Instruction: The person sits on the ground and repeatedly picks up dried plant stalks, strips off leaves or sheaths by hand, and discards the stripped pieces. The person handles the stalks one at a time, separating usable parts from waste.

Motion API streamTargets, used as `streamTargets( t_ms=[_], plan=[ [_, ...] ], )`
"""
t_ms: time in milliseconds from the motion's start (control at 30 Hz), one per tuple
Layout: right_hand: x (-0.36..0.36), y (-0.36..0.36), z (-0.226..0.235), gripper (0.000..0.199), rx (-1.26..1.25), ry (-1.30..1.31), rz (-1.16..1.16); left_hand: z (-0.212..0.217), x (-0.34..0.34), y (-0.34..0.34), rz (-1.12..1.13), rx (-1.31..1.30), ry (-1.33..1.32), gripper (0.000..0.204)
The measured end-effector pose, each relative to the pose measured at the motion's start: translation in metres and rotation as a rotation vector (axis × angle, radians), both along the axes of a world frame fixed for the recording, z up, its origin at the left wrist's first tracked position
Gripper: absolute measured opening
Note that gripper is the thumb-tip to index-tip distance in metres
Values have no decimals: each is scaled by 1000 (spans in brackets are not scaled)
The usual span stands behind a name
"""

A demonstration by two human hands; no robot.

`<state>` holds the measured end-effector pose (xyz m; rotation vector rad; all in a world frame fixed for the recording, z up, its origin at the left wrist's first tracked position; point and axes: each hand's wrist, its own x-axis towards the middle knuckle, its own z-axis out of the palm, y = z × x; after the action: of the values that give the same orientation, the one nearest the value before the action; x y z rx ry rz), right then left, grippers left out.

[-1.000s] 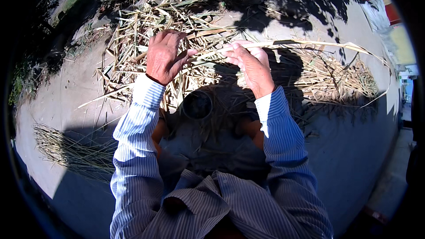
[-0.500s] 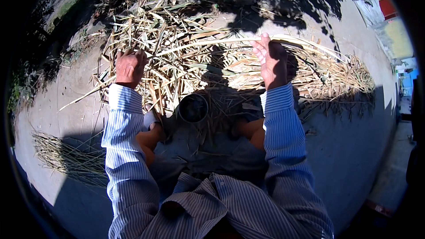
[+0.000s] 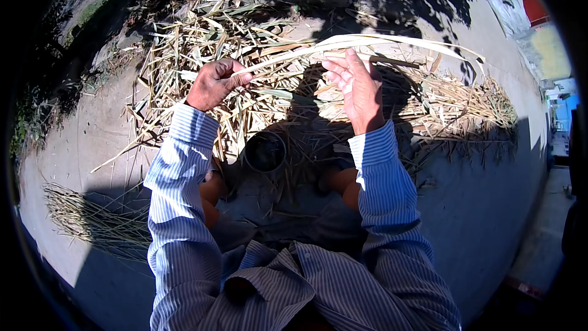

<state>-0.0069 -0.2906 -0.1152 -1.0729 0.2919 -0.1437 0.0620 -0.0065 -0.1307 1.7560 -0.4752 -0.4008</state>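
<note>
The grey concrete ground (image 3: 465,227) spreads out on all sides of a dark, round, open-topped container (image 3: 266,170). Beyond the container and to its left lies a wide, loose heap of straw-coloured dry leaves (image 3: 202,43); beyond it to the right, a long bundle of tan dry stalks (image 3: 471,101). Well apart to its left and nearer my body rests a smaller sheaf of thin greenish-brown stems (image 3: 92,214), partly in shadow. A long, pale, flat leaf strip (image 3: 355,40) arches in the air beyond the container. My bare left hand (image 3: 215,83), beyond and left of it, pinches the strip between thumb and fingers. My bare right hand (image 3: 358,89), beyond and right of it, has fingers half curled near the strip; whether they grip it I cannot tell.
</note>
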Motion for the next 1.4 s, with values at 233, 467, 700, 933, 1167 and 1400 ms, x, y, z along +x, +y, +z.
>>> streamTargets(
  t_ms=[233,467,700,933,1167,1400],
  plan=[
    [-2,9,6,30,58,157,-26,1,-5,-4,-38,-6,-14,18],
    [-7,15,8,33,-37,172,231,2,-5,3,34,173,-182,29],
    [0,21,9,35,-116,-47,38,11,-11,-12,-40,238,-287,28],
    [-5,28,2,34,-210,-199,159,-3,-7,-25,-31,-194,185,12],
    [-8,23,15,37,-339,-265,278,-3,-11,-22,-7,-253,315,13],
    [-5,13,8,36,-442,-243,327,-4,-15,-19,145,-228,296,16]
  ],
)
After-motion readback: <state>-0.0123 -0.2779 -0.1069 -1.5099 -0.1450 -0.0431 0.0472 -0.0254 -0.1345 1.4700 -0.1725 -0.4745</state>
